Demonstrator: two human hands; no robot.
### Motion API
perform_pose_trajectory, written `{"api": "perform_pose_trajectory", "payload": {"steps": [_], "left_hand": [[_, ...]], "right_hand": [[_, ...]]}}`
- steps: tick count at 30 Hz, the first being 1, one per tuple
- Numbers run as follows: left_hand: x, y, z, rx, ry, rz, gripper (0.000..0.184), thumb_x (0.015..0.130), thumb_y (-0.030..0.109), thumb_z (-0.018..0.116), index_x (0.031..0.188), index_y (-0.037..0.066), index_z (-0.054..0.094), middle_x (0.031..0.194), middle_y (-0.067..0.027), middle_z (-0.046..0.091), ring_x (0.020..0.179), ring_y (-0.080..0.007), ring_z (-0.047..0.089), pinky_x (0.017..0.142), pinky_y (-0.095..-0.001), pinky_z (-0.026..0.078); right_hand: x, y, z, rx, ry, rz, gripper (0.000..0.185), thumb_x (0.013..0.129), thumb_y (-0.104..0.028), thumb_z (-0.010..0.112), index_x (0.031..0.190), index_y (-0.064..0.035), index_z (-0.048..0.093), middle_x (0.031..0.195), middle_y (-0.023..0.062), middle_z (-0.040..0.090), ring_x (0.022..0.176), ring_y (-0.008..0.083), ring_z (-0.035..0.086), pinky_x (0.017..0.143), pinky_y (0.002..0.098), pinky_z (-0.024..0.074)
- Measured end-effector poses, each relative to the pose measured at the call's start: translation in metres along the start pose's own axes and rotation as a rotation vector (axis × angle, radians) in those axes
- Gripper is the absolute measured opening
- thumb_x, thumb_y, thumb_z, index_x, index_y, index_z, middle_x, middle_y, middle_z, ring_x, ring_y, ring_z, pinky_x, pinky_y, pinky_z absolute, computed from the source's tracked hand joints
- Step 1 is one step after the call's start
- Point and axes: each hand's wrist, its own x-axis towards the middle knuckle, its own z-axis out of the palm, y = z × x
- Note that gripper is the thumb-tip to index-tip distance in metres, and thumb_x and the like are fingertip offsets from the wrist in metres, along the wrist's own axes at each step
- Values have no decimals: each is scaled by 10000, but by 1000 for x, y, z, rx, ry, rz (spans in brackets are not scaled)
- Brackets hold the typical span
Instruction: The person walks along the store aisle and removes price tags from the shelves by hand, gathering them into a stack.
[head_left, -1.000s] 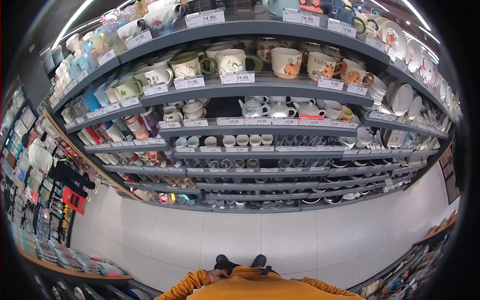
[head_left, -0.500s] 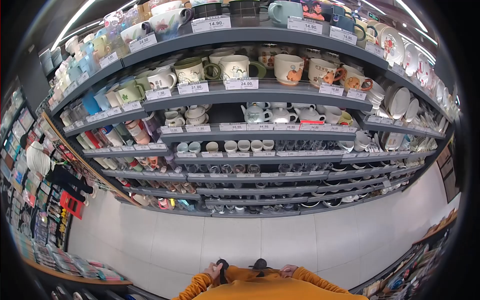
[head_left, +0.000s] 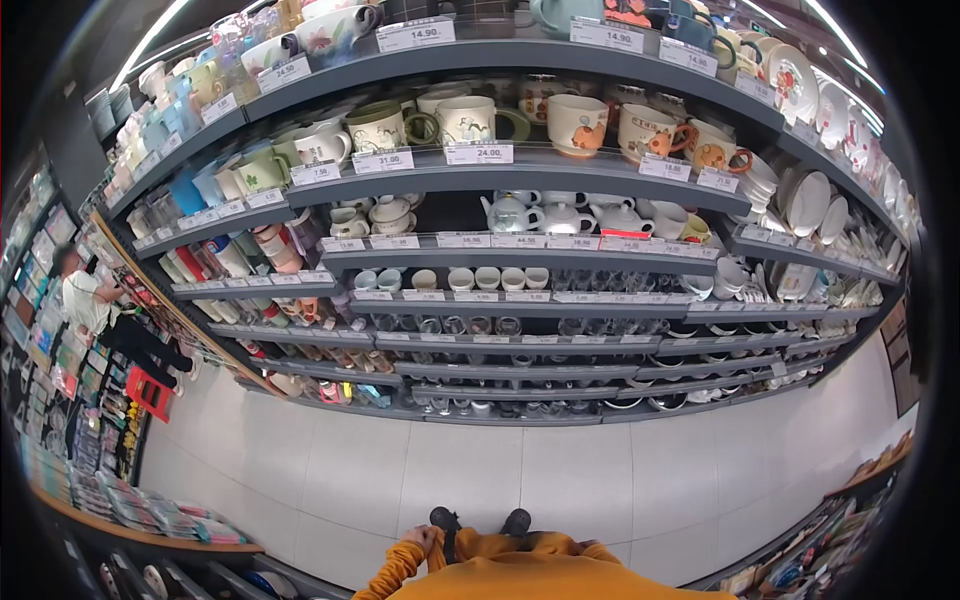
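Note:
My left hand (head_left: 422, 538) is low in the view, at the left edge of my orange top (head_left: 540, 580). Its fingers look curled in against the cloth beside a dark strap, and whatever they hold is too small to make out. Only a sliver of my right hand (head_left: 588, 546) shows between the top and the sleeve, its fingers hidden. Both hands are well apart from the shelves. Ahead stand a cream mug with a green handle (head_left: 466, 120), a mug with an orange base (head_left: 577, 125) and a pale teapot (head_left: 511, 214).
A long grey shelf unit (head_left: 420, 180) spans the aisle, holding mugs, cups, glasses and plates (head_left: 808, 202) above price tags. At left a person in a white top (head_left: 88, 302) stands by a red stool (head_left: 149, 393). Pale floor tiles (head_left: 460, 465) lie between; low displays (head_left: 150, 520) flank me.
My right hand has slid mostly out of sight behind the top and sleeve. My left hand has shifted slightly left. The person at left has become more upright, and the view has tilted slightly.

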Motion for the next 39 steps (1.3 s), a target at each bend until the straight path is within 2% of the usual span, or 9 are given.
{"api": "perform_pose_trajectory", "payload": {"steps": [4, 5, 11, 14, 17, 21, 27, 33, 39], "left_hand": [[20, 3, 5, 94, 37, 50, 470, 918, 489, 410, 924, 79, 638, 916, -205, 650, 890, -409, 599, 806, -463, 486], [20, 9, -1, 119, 39, 60, 471, 919, 488, 409, 924, 76, 638, 926, -206, 649, 892, -408, 600, 804, -464, 487], [35, 1, -3, 208, 26, 25, 399, 905, 436, 463, 987, 88, 640, 967, -220, 645, 919, -416, 603, 812, -480, 495], [63, -17, 12, 374, -181, 72, 436, 889, 468, 474, 1002, 84, 645, 1006, -205, 648, 938, -396, 615, 828, -478, 492], [91, -38, 21, 586, -494, 104, 477, 860, 507, 498, 1043, 91, 641, 1044, -196, 645, 979, -365, 618, 855, -461, 488], [64, -24, -31, 333, -164, 181, 475, 863, 498, 529, 1045, 70, 625, 911, -209, 666, 907, -357, 640, 813, -453, 504], [81, -20, -87, 45, -156, 430, 414, 888, 465, 520, 962, 64, 591, 864, -163, 676, 844, -363, 644, 778, -433, 505], [76, 18, -128, -378, -258, 571, 327, 889, 352, 601, 877, 28, 561, 689, -83, 638, 631, -205, 632, 607, -296, 490], [5, 101, -140, -80, -204, 829, 372, 879, 328, 628, 713, 23, 497, 560, -66, 515, 506, -163, 511, 526, -300, 434]], "right_hand": [[25, 21, -2, -8, 284, -128, 477, 897, -484, 503, 963, -45, 676, 768, 139, 669, 678, 285, 634, 689, 380, 500], [30, 13, -9, 56, 157, 44, 475, 880, -470, 544, 918, -9, 655, 688, 103, 628, 548, 227, 582, 524, 371, 492], [68, 4, 15, 48, 193, 331, 450, 948, -419, 418, 908, -22, 627, 808, 159, 663, 783, 300, 644, 742, 400, 489], [74, -6, 47, -197, 284, 185, 447, 958, -402, 391, 937, -22, 627, 912, 176, 668, 856, 338, 645, 784, 409, 486], [52, -20, 59, -901, 118, -542, 418, 956, -355, 378, 983, -17, 622, 986, 201, 655, 914, 358, 636, 822, 400, 479], [45, -75, 81, -539, 425, -462, 316, 906, -306, 510, 805, -35, 637, 816, 176, 657, 772, 332, 633, 712, 378, 502], [-8, -203, 143, 403, 356, -386, 247, 881, -309, 605, 827, -69, 613, 707, 66, 648, 662, 189, 630, 633, 320, 501], [-63, -272, 178, 375, 568, -618, 177, 877, -199, 639, 914, -27, 620, 830, 67, 681, 783, 162, 668, 747, 297, 527], [-109, -268, 136, 625, 868, -765, 97, 890, -117, 608, 933, -33, 629, 890, 76, 683, 852, 172, 663, 798, 295, 512]]}}
